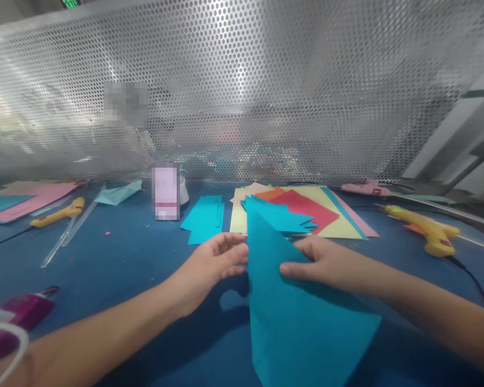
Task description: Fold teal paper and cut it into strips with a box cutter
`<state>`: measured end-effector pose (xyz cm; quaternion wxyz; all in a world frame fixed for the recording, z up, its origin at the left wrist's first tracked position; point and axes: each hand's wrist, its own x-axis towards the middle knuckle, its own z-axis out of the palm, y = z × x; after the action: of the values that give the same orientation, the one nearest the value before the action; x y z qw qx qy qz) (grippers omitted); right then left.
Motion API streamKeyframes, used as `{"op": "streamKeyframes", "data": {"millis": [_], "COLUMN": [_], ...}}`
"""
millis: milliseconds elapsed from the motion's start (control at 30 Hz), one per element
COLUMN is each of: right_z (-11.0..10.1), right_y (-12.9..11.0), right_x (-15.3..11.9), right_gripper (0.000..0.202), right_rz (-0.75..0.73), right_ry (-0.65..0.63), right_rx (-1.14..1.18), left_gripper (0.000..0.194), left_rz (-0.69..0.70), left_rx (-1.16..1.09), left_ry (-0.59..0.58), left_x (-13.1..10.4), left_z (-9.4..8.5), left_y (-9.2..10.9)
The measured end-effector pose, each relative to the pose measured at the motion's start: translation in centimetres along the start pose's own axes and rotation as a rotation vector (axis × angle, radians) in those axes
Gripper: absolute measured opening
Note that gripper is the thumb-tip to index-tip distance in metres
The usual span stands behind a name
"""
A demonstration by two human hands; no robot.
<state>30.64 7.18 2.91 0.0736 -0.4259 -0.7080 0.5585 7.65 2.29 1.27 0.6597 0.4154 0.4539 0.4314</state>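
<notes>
A large sheet of blue paper [294, 312] stands tilted up off the table in front of me, folded or bent, with a pointed top. My right hand [312, 260] is closed on its right side, thumb on the near face and fingers behind. At the sheet's left edge is my left hand [226, 255], its fingers curled and the thumb at the edge; the paper partly hides the fingertips. Just behind the sheet lie blue paper pieces with pointed ends [280, 215]. Left of them is a small stack of blue paper strips [205, 215].
A red sheet [302, 207] lies on pale yellow paper [347, 228]. Yellow glue guns lie right [431, 228] and left [60, 212]; a pink one [365, 188] is farther back. A blurred upright phone-like object [165, 191] stands before a perforated metal panel [242, 107]. A magenta tool [28, 314] is near left.
</notes>
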Motion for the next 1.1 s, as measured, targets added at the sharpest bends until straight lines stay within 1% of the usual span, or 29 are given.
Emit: {"op": "streamKeyframes", "data": {"millis": [67,133,200,300,400,500,567,667,733,900,1000,1100], "right_z": [0.4,1.0,1.6,2.3,2.5,2.1,1.8,1.6,1.7,1.9,1.9,2.0], "right_y": [0.0,-0.1,0.0,0.1,0.1,-0.1,-0.1,0.1,0.3,1.0,1.3,1.2], "right_x": [0.0,0.0,-0.1,-0.3,-0.4,-0.4,-0.3,0.1,0.3,1.0,1.3,1.4], "right_gripper": [0.040,0.042,0.041,0.040,0.039,0.038,0.042,0.050,0.051,0.050,0.051,0.053], "right_rz": [0.012,0.010,-0.009,-0.035,-0.070,-0.105,-0.111,-0.090,-0.064,-0.007,-0.001,-0.007], "right_ry": [0.012,0.033,0.044,0.052,-0.002,-0.107,-0.146,-0.143,-0.127,-0.086,-0.094,-0.070], "right_rx": [-0.252,-0.413,-0.498,-0.561,-0.545,-0.421,-0.342,-0.299,-0.278,-0.228,-0.197,-0.191], "left_gripper": [0.043,0.041,0.039,0.041,0.046,0.048,0.048,0.050,0.052,0.054,0.052,0.048], "left_rz": [0.042,0.040,0.018,-0.012,-0.030,-0.026,-0.027,-0.046,-0.066,-0.080,-0.067,-0.054], "left_rx": [-0.051,-0.070,-0.070,-0.053,-0.015,0.005,-0.002,-0.029,-0.048,-0.100,-0.130,-0.158], "left_ry": [0.036,0.072,0.096,0.121,0.130,0.173,0.180,0.149,0.143,0.166,0.172,0.187], "left_x": [0.5,0.9,1.0,0.9,0.8,0.7,0.7,0.7,0.8,1.0,1.1,1.1], "left_z": [-0.4,-0.6,-0.5,-0.2,0.1,0.2,0.2,0.3,0.4,0.4,0.3,0.3], "left_y": [-0.2,-0.4,-0.6,-0.8,-0.8,-0.9,-1.1,-1.4,-1.5,-1.5,-1.6,-1.8]}}
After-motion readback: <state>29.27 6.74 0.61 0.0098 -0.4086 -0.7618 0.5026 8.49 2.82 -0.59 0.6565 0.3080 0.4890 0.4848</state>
